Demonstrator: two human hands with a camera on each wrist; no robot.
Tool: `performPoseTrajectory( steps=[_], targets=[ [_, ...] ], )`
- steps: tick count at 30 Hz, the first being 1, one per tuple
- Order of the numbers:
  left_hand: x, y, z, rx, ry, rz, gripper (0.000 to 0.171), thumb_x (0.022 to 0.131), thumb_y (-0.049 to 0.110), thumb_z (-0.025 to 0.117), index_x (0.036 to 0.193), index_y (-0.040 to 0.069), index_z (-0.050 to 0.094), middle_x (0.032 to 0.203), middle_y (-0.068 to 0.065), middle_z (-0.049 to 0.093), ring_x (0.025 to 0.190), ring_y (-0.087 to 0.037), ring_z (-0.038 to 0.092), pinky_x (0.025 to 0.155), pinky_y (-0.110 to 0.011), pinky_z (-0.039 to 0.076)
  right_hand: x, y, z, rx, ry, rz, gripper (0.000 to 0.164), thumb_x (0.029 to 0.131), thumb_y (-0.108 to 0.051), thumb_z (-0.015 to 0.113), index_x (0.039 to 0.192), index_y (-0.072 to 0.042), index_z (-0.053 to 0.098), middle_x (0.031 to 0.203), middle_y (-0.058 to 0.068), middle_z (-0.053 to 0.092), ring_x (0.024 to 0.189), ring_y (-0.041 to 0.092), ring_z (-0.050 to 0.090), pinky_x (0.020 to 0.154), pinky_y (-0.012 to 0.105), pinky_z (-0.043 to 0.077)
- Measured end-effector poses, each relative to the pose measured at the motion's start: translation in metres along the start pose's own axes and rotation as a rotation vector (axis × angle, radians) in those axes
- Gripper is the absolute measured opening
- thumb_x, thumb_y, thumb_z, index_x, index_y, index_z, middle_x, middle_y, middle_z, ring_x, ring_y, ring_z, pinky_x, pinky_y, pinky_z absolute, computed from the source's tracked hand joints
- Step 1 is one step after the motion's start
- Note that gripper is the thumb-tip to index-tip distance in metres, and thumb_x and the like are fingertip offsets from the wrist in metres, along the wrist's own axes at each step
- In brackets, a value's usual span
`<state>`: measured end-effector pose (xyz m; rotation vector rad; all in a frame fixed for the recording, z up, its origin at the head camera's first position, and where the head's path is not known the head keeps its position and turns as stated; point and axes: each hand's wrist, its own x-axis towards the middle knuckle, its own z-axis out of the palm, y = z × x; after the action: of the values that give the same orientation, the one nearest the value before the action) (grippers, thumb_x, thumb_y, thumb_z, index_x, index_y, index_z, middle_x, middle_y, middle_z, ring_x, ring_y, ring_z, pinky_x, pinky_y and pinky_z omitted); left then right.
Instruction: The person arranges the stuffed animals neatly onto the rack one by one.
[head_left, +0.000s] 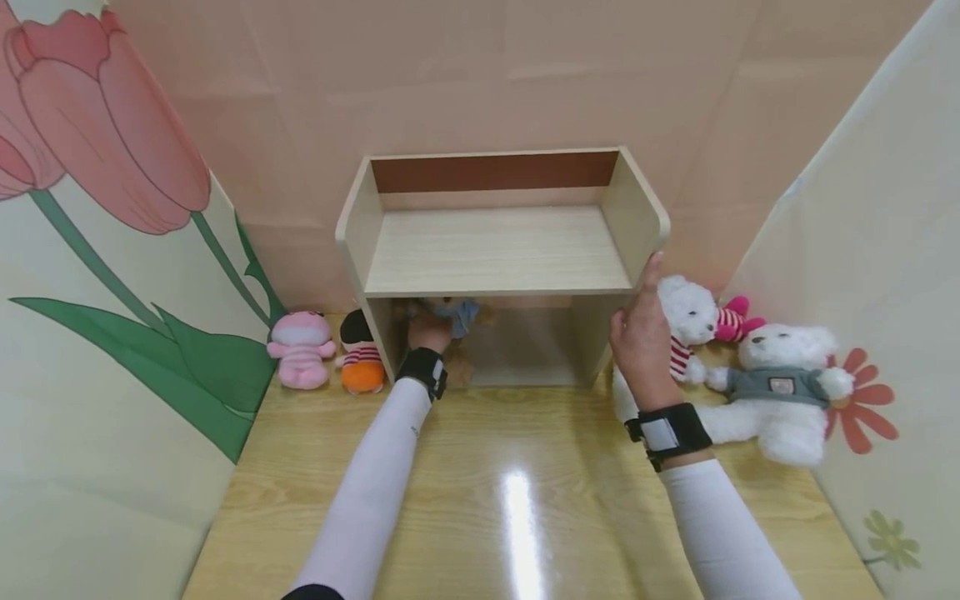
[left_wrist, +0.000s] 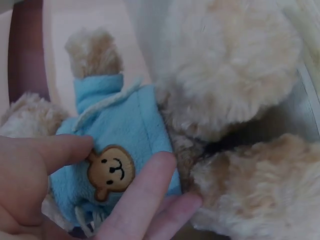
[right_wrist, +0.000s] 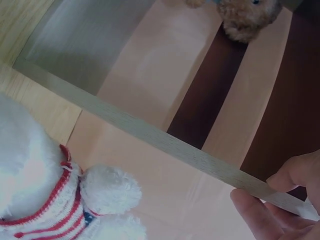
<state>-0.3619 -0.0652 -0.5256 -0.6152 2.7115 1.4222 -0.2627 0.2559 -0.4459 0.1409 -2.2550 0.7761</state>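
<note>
A light wooden shelf unit [head_left: 495, 250] stands against the back wall. Inside its lower compartment, at the left, sits a tan teddy bear [left_wrist: 225, 65] in a blue hooded shirt [left_wrist: 142, 120] with a bear-face patch. My left hand [head_left: 430, 333] reaches in there; thumb and fairly straight fingers [left_wrist: 145, 200] rest against the shirt's front. The shelf partly hides the bear from the head view. At the right, my right hand [head_left: 643, 346] holds the front edge of the side panel [right_wrist: 145, 132], thumb on the inner face and fingers on the outer face.
Left of the shelf sit a pink plush doll [head_left: 302, 350] and a black-haired doll [head_left: 362, 354] in orange pants. To its right are a white bear [head_left: 686, 308] in red stripes and another white bear [head_left: 795, 417] in a grey shirt. Printed cloth walls enclose the wooden table [head_left: 450, 500].
</note>
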Motion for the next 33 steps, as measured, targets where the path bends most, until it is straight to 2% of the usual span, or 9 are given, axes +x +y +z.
performPoseTrajectory(
  steps=[5, 10, 15, 18, 20, 25, 27, 30, 33],
  targets=[
    [0.001, 0.000, 0.003, 0.123, 0.025, 0.005, 0.086, 0.086, 0.031, 0.069, 0.147, -0.004, 0.020, 0.115, -0.031, 0.064, 0.104, -0.042, 0.066, 0.086, -0.050, 0.055, -0.002, 0.000, -0.001, -0.013, -0.003, 0.032, 0.098, 0.086, 0.010, 0.059, 0.161, -0.017, 0.002, 0.135, 0.039, 0.049, 0.098, 0.053, 0.055, 0.080, 0.064, 0.043],
    [0.005, -0.003, 0.007, 0.089, 0.012, -0.015, 0.087, 0.085, 0.034, 0.071, 0.149, 0.002, 0.022, 0.119, -0.031, 0.064, 0.106, -0.043, 0.065, 0.087, -0.051, 0.054, -0.003, -0.001, 0.000, -0.009, -0.005, 0.029, 0.097, 0.087, 0.010, 0.059, 0.161, -0.015, 0.003, 0.133, 0.039, 0.051, 0.097, 0.052, 0.055, 0.079, 0.063, 0.043],
    [0.016, -0.008, 0.010, 0.109, -0.031, 0.047, 0.076, 0.085, 0.038, 0.068, 0.146, 0.004, 0.037, 0.126, -0.028, 0.062, 0.112, -0.043, 0.063, 0.089, -0.051, 0.054, -0.003, -0.001, 0.001, -0.011, -0.002, 0.022, 0.097, 0.086, 0.010, 0.059, 0.161, -0.015, 0.003, 0.131, 0.040, 0.051, 0.098, 0.052, 0.055, 0.079, 0.063, 0.043],
    [0.020, -0.010, 0.011, 0.135, -0.048, 0.088, 0.066, 0.089, 0.033, 0.062, 0.143, 0.001, 0.042, 0.129, -0.027, 0.061, 0.115, -0.043, 0.061, 0.093, -0.049, 0.052, -0.004, -0.002, 0.000, -0.010, 0.001, 0.009, 0.097, 0.086, 0.010, 0.060, 0.161, -0.015, 0.003, 0.126, 0.040, 0.053, 0.092, 0.050, 0.054, 0.077, 0.063, 0.043],
    [0.021, -0.010, 0.012, 0.144, -0.047, 0.093, 0.062, 0.091, 0.030, 0.060, 0.143, 0.000, 0.044, 0.130, -0.026, 0.061, 0.118, -0.042, 0.060, 0.097, -0.047, 0.051, -0.004, -0.002, 0.000, -0.007, 0.002, 0.003, 0.098, 0.086, 0.010, 0.059, 0.161, -0.016, 0.003, 0.122, 0.040, 0.054, 0.087, 0.049, 0.053, 0.076, 0.062, 0.043],
    [0.019, -0.005, 0.010, 0.205, -0.039, 0.091, 0.054, 0.100, 0.020, 0.050, 0.148, -0.003, 0.038, 0.130, -0.027, 0.060, 0.119, -0.039, 0.060, 0.097, -0.045, 0.051, -0.004, -0.003, 0.000, -0.004, -0.009, 0.010, 0.099, 0.086, 0.011, 0.058, 0.161, -0.018, 0.001, 0.122, 0.041, 0.054, 0.084, 0.048, 0.053, 0.075, 0.062, 0.044],
    [0.017, -0.003, 0.008, 0.269, -0.039, 0.113, 0.051, 0.102, 0.017, 0.045, 0.148, -0.005, 0.036, 0.129, -0.028, 0.060, 0.118, -0.039, 0.061, 0.096, -0.044, 0.052, -0.004, -0.003, 0.000, -0.004, -0.010, 0.010, 0.098, 0.087, 0.011, 0.058, 0.161, -0.018, 0.001, 0.125, 0.041, 0.053, 0.086, 0.049, 0.053, 0.075, 0.062, 0.044],
    [0.013, -0.001, 0.006, 0.315, -0.027, 0.155, 0.046, 0.103, 0.013, 0.041, 0.144, -0.008, 0.041, 0.127, -0.028, 0.061, 0.117, -0.039, 0.061, 0.096, -0.044, 0.052, -0.003, -0.002, 0.000, -0.003, -0.003, 0.002, 0.098, 0.086, 0.011, 0.059, 0.161, -0.017, 0.001, 0.126, 0.041, 0.052, 0.088, 0.050, 0.054, 0.076, 0.063, 0.044],
    [0.008, 0.001, 0.003, 0.262, -0.009, 0.176, 0.044, 0.103, 0.011, 0.040, 0.143, -0.008, 0.044, 0.126, -0.029, 0.061, 0.114, -0.040, 0.062, 0.094, -0.045, 0.053, -0.003, -0.001, 0.000, -0.008, 0.007, -0.004, 0.098, 0.086, 0.011, 0.059, 0.161, -0.016, 0.001, 0.127, 0.041, 0.052, 0.091, 0.052, 0.054, 0.077, 0.063, 0.044]
  ],
)
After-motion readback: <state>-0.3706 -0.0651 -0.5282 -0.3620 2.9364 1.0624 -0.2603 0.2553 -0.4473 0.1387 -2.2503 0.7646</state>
